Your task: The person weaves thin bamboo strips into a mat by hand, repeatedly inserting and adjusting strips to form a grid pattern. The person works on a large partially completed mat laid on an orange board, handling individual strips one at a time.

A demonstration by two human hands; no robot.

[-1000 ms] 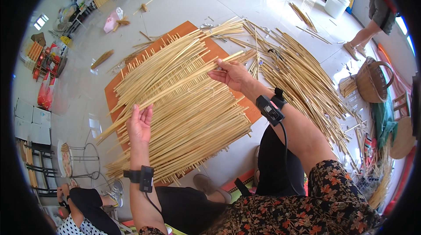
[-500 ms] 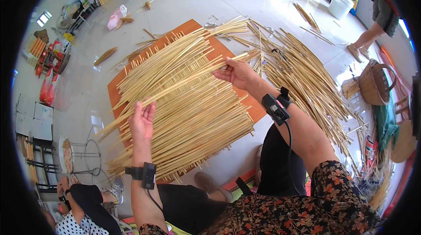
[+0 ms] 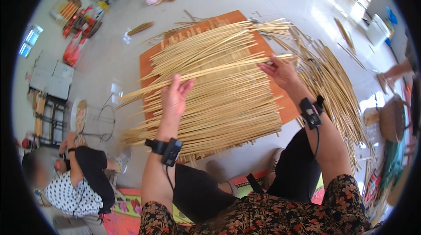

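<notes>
Several pale straw stalks (image 3: 219, 67) stretch between my two hands, above a woven mat of stalks (image 3: 219, 116). My left hand (image 3: 175, 96) is closed on them toward their left part, thumb uppermost. Near their right end, my right hand (image 3: 280, 72) pinches the same stalks between thumb and fingers. Beneath, the mat lies on a reddish-brown board (image 3: 148, 61), with its crosswise rods showing in the middle. A looser layer of stalks (image 3: 201, 44) covers the mat's far part. Black devices are strapped to both my wrists.
A large heap of loose stalks (image 3: 335, 90) spreads over the floor to the right. Beyond it stand a brown wicker basket (image 3: 391, 118) and a white bucket (image 3: 377, 31). At lower left sits another person (image 3: 74, 195), near a wire stand (image 3: 98, 123). Someone's leg (image 3: 397, 70) shows at far right.
The whole view has swung left, so the mat and board appear farther right and more of the seated person shows. Both hands keep hold of the stalks, which now lie more level.
</notes>
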